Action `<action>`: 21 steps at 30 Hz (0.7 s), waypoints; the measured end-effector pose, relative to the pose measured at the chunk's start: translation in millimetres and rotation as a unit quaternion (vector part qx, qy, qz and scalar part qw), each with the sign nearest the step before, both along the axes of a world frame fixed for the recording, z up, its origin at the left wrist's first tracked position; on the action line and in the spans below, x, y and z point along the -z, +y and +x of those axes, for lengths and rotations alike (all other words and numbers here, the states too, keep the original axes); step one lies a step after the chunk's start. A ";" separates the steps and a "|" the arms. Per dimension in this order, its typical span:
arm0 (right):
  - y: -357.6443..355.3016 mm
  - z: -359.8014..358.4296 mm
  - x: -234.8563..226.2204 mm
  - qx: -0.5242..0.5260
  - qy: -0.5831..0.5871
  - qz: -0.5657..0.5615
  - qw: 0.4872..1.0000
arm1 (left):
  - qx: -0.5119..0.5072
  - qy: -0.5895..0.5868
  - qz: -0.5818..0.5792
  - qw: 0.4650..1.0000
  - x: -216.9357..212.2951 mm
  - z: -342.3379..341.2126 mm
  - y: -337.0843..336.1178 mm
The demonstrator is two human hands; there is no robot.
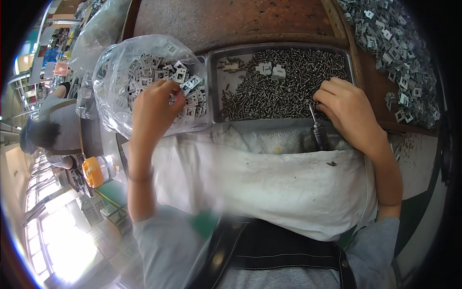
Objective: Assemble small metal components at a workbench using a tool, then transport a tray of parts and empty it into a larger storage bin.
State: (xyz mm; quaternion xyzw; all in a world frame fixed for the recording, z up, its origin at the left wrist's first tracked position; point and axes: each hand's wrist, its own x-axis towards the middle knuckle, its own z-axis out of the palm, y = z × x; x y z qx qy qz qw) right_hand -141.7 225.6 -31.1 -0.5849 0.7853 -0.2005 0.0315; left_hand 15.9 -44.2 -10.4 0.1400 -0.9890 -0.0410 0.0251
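My left hand (156, 106) is over a clear plastic bag full of small pale frame-shaped parts (140, 77). Its fingers are curled toward the thumb, with a pale piece showing beside them; whether they grip it I cannot tell. Many short metal screws (284, 98) fill a grey metal tray (215, 96), where two light blocky pieces (278, 73) lie on top. Above the tray's near right corner, my right hand (344, 108) has its fingertips pinched close to the tip of a black-handled screwdriver (318, 137). What sits in that pinch is too small to make out.
A worn wooden bench (240, 21) with raised edges lies behind the tray. Heaped metal parts (394, 53) cover the far right. A white cloth (260, 188) spans my lap. To the left are a yellow-lidded clear container (94, 172) and another person (60, 125).
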 end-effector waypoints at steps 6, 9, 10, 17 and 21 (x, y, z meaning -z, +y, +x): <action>-3.6 1.7 -0.3 -0.002 -0.004 -0.005 1.000 | 0.057 0.091 -0.069 0.992 -3.5 4.3 -3.4; -2.3 0.3 2.7 0.015 -0.012 -0.024 1.000 | -0.080 0.135 0.092 0.983 -12.8 -7.8 11.5; -2.0 -0.9 4.7 0.019 -0.017 -0.045 0.999 | -0.153 0.140 0.177 0.962 -16.2 -13.7 23.7; -13.1 3.3 1.1 0.043 -0.141 -0.208 0.967 | -0.029 0.157 0.658 0.736 4.1 -61.3 94.1; -5.7 -2.7 8.2 0.055 -0.083 -0.122 0.988 | -0.021 0.158 0.655 0.739 14.7 -77.2 112.3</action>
